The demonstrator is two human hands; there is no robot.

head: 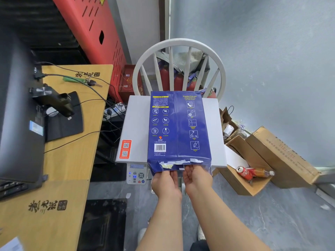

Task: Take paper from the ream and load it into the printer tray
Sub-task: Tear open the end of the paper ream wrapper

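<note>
A blue-wrapped paper ream (178, 124) lies flat on the grey lid of the printer (135, 127), its torn end facing me. My left hand (165, 182) pinches the torn blue flap at the lower left of the opening. At the right side of the same opening, the fingertips of my right hand (196, 178) reach just inside the wrapper. Whether they touch the sheets inside is hidden. The printer's control panel (136, 173) shows below the lid at the left. The paper tray itself is hidden under my hands.
A white spindle-back chair (179, 51) stands behind the printer. A wooden desk (59, 160) with a monitor and cables is at the left. Open cardboard boxes (253, 160) with a cola can and a bottle sit on the floor at the right.
</note>
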